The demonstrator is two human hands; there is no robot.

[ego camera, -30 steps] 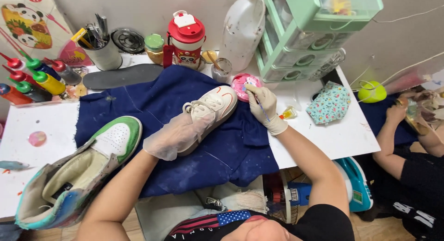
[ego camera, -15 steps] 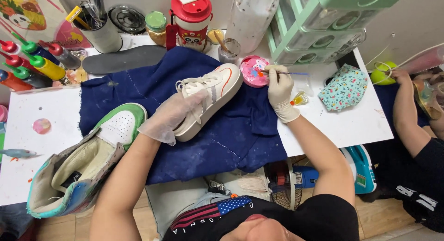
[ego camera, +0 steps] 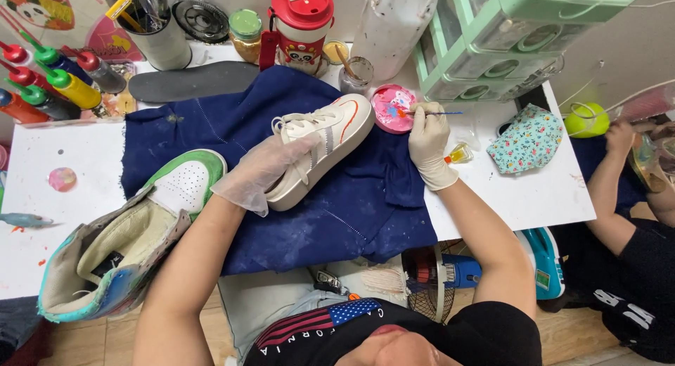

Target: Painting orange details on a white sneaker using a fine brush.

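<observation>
Left hand [ego camera: 264, 170], loosely gloved, is tucked into the white sneaker [ego camera: 320, 144], steadying it on the blue cloth [ego camera: 351, 211]. Right hand [ego camera: 429, 137] fingers pinch a brush [ego camera: 437, 113], tip in the pink palette [ego camera: 394, 107] to load paint.

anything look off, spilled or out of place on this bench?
Mostly a messy paint bench. Paint blots and splashes mark the white table at its left side. A loose dark insole lies apart from any shoe. The green-and-white high-top lies tipped on its side. The white sneaker under the left hand looks intact.
</observation>
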